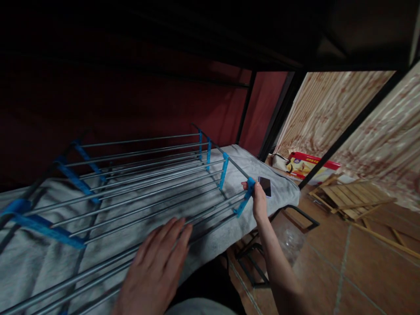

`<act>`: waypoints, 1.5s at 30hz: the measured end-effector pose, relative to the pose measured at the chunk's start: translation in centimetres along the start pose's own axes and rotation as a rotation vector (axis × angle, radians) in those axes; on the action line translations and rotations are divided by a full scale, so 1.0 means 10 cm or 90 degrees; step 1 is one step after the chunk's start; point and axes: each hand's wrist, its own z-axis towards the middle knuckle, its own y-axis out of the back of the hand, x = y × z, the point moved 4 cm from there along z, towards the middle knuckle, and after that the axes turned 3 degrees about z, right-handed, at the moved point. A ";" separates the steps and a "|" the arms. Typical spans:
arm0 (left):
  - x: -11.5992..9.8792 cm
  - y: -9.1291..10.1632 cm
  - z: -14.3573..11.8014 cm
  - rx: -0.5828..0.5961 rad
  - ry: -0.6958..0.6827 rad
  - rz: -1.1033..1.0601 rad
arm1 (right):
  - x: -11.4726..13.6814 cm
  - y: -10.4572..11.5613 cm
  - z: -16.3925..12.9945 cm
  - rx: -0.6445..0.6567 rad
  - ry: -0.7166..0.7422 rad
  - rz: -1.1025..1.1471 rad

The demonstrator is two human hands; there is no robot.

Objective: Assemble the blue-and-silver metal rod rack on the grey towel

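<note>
A rack (141,189) of grey metal rods and blue plastic connectors lies across the grey bed cover. My right hand (259,199) closes round the blue connector (243,204) at the rack's near right corner, thumb and fingers on either side of its top. My left hand (159,262) is stretched out flat, fingers together, over the rods at the near edge. Whether its palm touches them is hidden. At the left end, further blue connectors (55,228) join the rods to a dark side bar.
A phone (265,187) lies on the bed cover (238,236) beyond my right hand. Dark bed-frame posts (278,118) stand at the right. Folded wooden slats (356,197) and a red and yellow box (311,166) are on the tiled floor. A dark metal-framed seat (303,218) stands beside the bed.
</note>
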 end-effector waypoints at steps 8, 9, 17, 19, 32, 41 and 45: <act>-0.61 -1.17 0.90 0.359 0.020 -0.015 | 0.02 -0.02 0.01 0.033 0.006 0.023; -0.64 -1.22 0.94 0.381 0.029 -0.018 | 0.01 -0.03 0.01 0.034 0.002 0.038; -0.62 -1.19 1.15 0.379 0.090 -0.086 | -0.04 -0.10 0.01 0.005 -0.022 0.093; -0.60 -1.20 1.16 0.368 0.095 -0.087 | -0.04 -0.11 0.00 -0.004 -0.024 0.095; -0.57 -1.26 1.14 0.351 0.128 -0.108 | -0.12 -0.10 -0.05 -0.026 -0.057 0.116; -0.57 -1.31 1.10 0.345 0.127 -0.120 | -0.19 -0.07 -0.05 -0.018 -0.061 0.112; -0.58 -1.30 1.10 0.358 0.122 -0.124 | -0.18 -0.07 -0.06 -0.020 -0.061 0.110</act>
